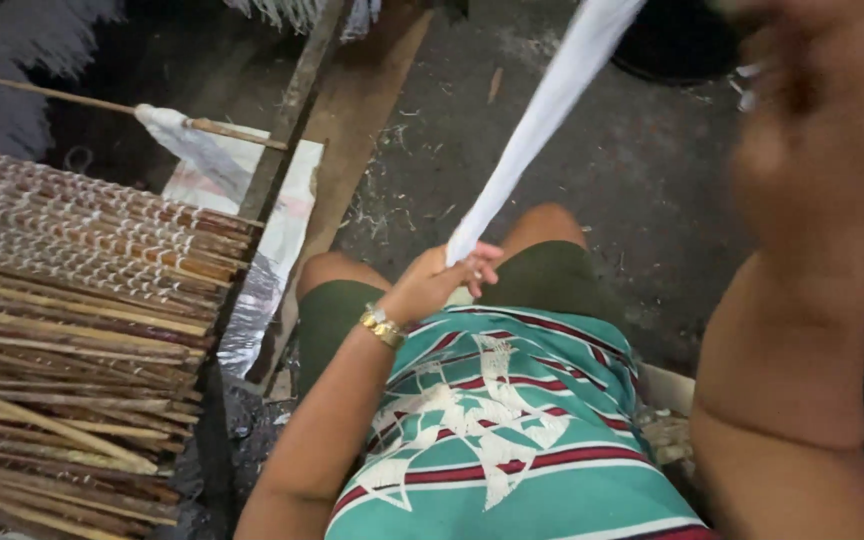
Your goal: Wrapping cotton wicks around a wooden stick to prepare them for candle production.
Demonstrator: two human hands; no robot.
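The left hand (444,277) is in the middle of the view, just above the knees, w/ the fingers curled tight around the lower end of a long white strip of soft material (537,125), maybe cloth or plastic. The strip goes from this hand up and to the right, stretched quite straight, until it leaves the top edge of the view near the right hand (822,130). The right hand is raised very close to the camera and it is blurred, so I cannot tell if its fingers are closed on the strip or not; the strip's upper end passes just beside it. On the left wrist there is a gold-coloured metal wristwatch (382,326).

The person sits, wearing dark green shorts (542,275) and a teal shirt w/ red stripes and a white print (502,420). Under the legs is a dark grey concrete floor (642,190) w/ small bits of fibre on it.

At the left side lies a big stack of thin brown bamboo sticks (62,380), approx. parallel, and the upper ones are wrapped in something pale w/ a pattern. Above the stack, one separate thin wooden stick (237,133) has a white piece of the same soft material (177,130) tied at it. Between the stack and the legs is a long wooden plank (352,150), running diagonal, and a shiny clear plastic sheet (252,300) beside it.
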